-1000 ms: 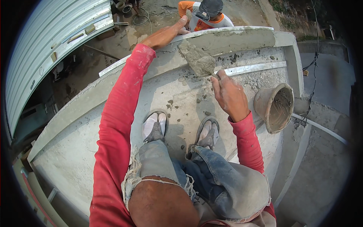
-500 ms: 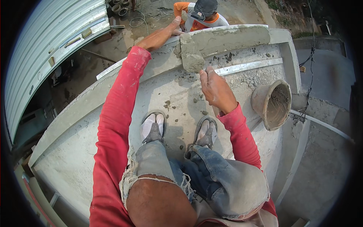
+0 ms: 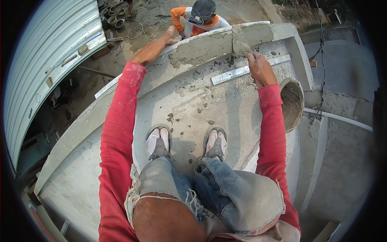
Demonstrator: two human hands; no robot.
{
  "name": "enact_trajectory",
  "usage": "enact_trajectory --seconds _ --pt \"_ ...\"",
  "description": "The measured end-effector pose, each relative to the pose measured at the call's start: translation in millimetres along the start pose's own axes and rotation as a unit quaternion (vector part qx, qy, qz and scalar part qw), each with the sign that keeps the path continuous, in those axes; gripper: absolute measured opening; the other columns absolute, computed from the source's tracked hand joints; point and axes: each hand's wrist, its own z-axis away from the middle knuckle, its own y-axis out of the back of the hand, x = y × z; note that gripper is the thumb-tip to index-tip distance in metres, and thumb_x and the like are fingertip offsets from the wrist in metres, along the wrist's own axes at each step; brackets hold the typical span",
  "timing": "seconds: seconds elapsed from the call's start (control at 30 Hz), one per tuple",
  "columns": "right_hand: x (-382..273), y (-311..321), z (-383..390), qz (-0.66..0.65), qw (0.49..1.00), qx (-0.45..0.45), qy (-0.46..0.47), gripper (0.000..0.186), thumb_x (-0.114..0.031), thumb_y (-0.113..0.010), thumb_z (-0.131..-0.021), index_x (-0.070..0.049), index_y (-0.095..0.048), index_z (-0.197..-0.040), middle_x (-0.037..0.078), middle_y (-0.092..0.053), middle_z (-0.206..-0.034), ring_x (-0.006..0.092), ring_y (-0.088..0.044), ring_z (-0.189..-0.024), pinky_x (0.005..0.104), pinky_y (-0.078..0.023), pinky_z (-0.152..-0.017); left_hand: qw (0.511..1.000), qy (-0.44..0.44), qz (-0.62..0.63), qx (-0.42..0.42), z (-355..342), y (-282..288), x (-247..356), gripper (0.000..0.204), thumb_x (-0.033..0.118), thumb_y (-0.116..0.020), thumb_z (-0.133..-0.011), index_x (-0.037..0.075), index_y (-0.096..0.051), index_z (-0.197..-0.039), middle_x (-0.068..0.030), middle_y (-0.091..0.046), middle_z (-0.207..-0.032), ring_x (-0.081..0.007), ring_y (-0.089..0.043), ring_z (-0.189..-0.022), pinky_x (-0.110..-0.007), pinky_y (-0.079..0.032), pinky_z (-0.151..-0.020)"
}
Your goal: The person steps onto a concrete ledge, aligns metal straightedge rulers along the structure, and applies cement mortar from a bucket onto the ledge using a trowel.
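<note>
My right hand point(image 3: 261, 69) is closed round the handle of a trowel, most of which my fingers hide. The mortar-coated trowel blade point(image 3: 240, 43) lies against the curved concrete parapet point(image 3: 155, 66), over a band of wet grey mortar point(image 3: 205, 49). On the parapet's outer edge, left of that band, rests my left hand point(image 3: 155, 46) with fingers stretched out and nothing seen in them. A pale strip point(image 3: 108, 86) runs along this outer edge. Below the trowel, a flat metal straightedge point(image 3: 250, 69) lies on the slab.
A mortar-stained bucket point(image 3: 292, 105) stands right of my right forearm. Mortar crumbs point(image 3: 211, 122) dot the slab around my sandalled feet. Beyond the parapet, lower down, is a co-worker in a cap point(image 3: 203, 10). Corrugated roofing point(image 3: 48, 48) lies left; cables point(image 3: 322, 52) hang right.
The trowel has moved right along the parapet with my right hand, leaving a wider smeared mortar band behind it. My left hand stays on the edge; the view has shifted slightly.
</note>
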Motion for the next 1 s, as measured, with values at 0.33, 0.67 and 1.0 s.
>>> enact_trajectory --seconds 0.33,0.67,1.0 --pt "-111.4 -9.6 95.8 -0.142 0.957 -0.208 0.146 0.037 -0.034 -0.051 -0.103 0.001 -0.059 -0.108 0.033 -0.066 -0.087 0.0522 -0.064 -0.086 0.0568 -0.049 -0.08 1.0 -0.015 0.011 0.002 1.9 5.2 -8.3 0.104 0.084 -0.015 -0.094 0.003 -0.059 -0.142 -0.0185 -0.054 -0.148 -0.0296 -0.047 -0.14 -0.038 -0.021 -0.122" --pt "-35.5 14.2 5.5 0.125 0.982 0.071 0.125 0.036 -0.037 -0.062 -0.097 -0.006 -0.066 -0.113 0.022 -0.071 -0.088 0.0433 -0.068 -0.084 0.0528 -0.053 -0.074 1.0 0.006 -0.016 0.008 3.9 2.6 -4.1 0.113 0.094 -0.007 -0.082 0.014 -0.063 -0.14 -0.0206 -0.044 -0.155 -0.035 -0.036 -0.147 -0.05 -0.016 -0.123" --pt "-63.2 11.3 34.2 0.066 0.99 0.002 0.127 0.038 -0.04 -0.064 -0.096 -0.008 -0.068 -0.115 0.026 -0.07 -0.091 0.0456 -0.068 -0.087 0.0508 -0.054 -0.077 1.0 -0.008 0.016 -0.014 1.1 6.5 -5.3 0.109 0.087 -0.011 -0.09 0.004 -0.053 -0.146 -0.0232 -0.049 -0.151 -0.031 -0.043 -0.143 -0.039 -0.019 -0.123"
